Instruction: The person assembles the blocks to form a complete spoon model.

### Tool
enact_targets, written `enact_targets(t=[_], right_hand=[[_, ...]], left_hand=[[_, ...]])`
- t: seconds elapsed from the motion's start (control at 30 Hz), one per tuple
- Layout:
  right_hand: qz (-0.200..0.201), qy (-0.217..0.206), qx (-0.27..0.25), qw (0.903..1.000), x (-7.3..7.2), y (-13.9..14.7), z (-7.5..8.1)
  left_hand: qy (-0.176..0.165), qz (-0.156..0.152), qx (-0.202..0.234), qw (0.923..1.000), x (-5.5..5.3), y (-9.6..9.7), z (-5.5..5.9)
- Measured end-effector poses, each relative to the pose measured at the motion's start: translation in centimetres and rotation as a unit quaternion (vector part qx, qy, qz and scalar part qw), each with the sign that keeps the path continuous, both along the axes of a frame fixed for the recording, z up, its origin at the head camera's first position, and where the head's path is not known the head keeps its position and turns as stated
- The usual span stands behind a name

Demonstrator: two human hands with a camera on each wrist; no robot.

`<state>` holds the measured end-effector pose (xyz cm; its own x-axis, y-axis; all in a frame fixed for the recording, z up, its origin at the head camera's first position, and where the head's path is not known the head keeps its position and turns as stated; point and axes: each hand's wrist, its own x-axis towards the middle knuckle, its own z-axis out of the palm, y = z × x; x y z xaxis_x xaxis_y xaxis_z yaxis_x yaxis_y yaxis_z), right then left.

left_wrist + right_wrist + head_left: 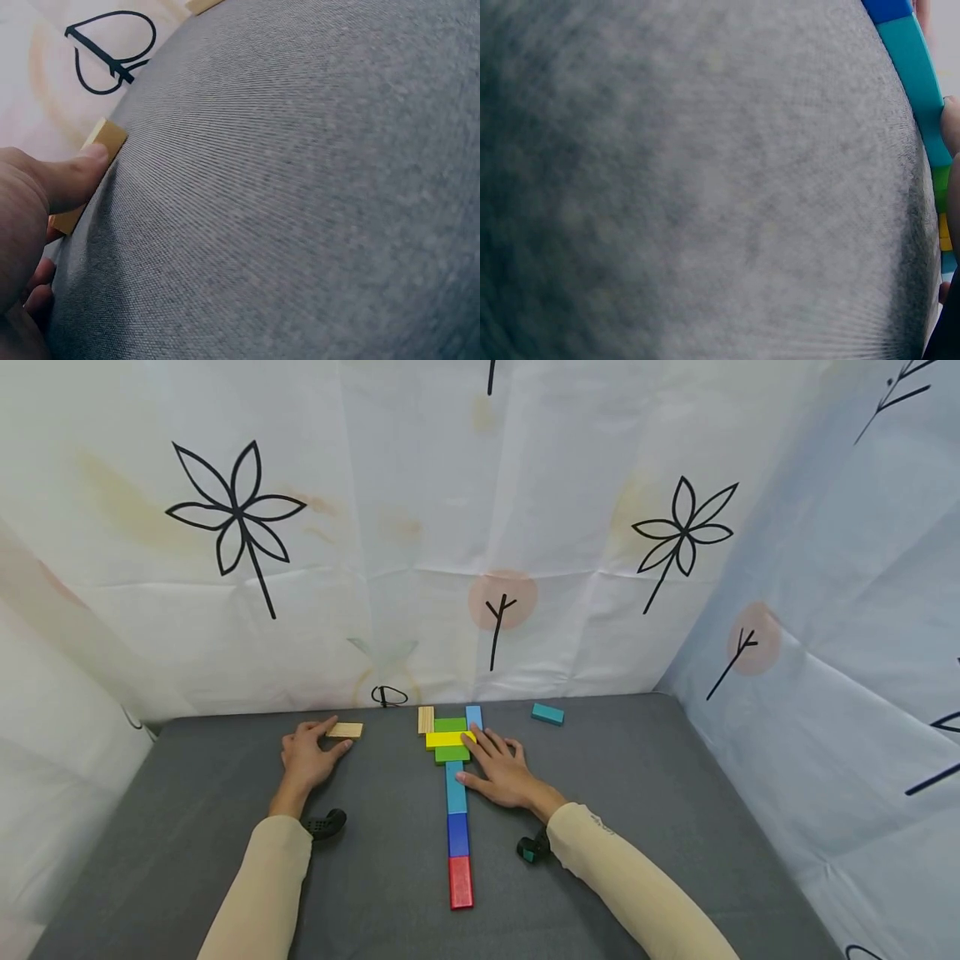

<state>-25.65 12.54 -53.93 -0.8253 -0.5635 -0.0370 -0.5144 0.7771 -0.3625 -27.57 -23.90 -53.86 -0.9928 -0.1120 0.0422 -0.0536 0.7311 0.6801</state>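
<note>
Near the table's back edge, my left hand point(306, 760) pinches a plain wooden block point(348, 731) between thumb and fingers. The left wrist view has the thumb on this block's near face. My right hand point(504, 777) lies with fingers spread over a flat block figure. One fingertip touches the right end of its yellow block point(446, 740), and the thumb touches a light blue block point(455, 789). Green blocks point(450, 724) lie on both sides of the yellow one. Another wooden block point(426, 719) and a blue block point(473, 717) stick out at the top.
Below the light blue block, a dark blue block point(457, 835) and a red block point(461, 883) continue the column toward me. A loose teal block point(547, 714) lies at the back right of the grey table point(600, 760). Patterned white cloth point(420, 527) hangs behind.
</note>
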Motion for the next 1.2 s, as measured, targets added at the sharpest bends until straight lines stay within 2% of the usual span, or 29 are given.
enact_targets(t=[0.3, 0.5, 0.77, 1.2], right_hand=[[-0.004, 0.000, -0.003, 1.0000, 0.0, -0.1, 0.0], [-0.003, -0.002, -0.007, 1.0000, 0.2, -0.1, 0.3], [-0.003, -0.004, -0.006, 1.0000, 0.2, -0.1, 0.3], [-0.002, 0.001, 0.001, 1.0000, 0.0, 0.0, 0.1]], left_hand=[[0.037, 0.004, 0.002, 0.9993, 0.3, 0.4, -0.3], [0.045, 0.004, 0.010, 0.9989, 0.3, 1.3, -0.3], [0.040, -0.008, 0.031, 0.9987, 0.1, 4.0, 0.5], [0.058, -0.026, 0.047, 0.9969, -1.5, 9.0, 1.2]])
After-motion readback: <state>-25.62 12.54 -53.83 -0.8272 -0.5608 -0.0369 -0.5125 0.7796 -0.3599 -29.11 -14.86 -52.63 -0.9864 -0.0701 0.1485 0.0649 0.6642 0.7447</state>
